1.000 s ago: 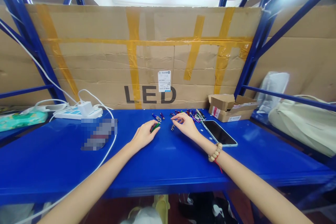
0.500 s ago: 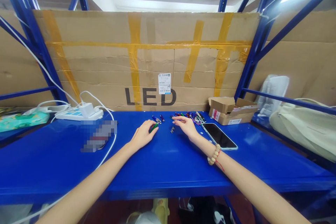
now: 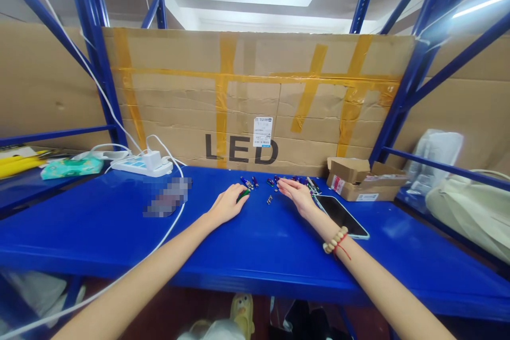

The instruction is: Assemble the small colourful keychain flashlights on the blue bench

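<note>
My left hand (image 3: 230, 203) rests on the blue tabletop with its fingers closed on a small green metallic cylinder (image 3: 243, 195). Its exact kind is too small to make out. Just beyond it lie small blue cylinders (image 3: 246, 183) with silvery ends. My right hand (image 3: 295, 195) has its fingers stretched out, with nothing visible in them. It hovers at the left edge of a pile of small coloured metallic pieces (image 3: 313, 186), partly hiding them. Between the hands sit a few tiny silvery pieces (image 3: 270, 200). Another small dark coloured piece (image 3: 270, 182) lies left of my right fingertips.
A phone (image 3: 343, 216) lies beside my right forearm, with an open cardboard box (image 3: 364, 180) behind it. To the left are a white power strip (image 3: 159, 170), a loose white cable (image 3: 169, 234) and a pixelated object (image 3: 167, 199). A large cardboard sheet (image 3: 179, 111) closes the back.
The view has swung left, so everything sits further right. My right hand has drawn slightly right of the silvery pieces and its fingers have straightened. The left hand keeps hold of the green cylinder.
</note>
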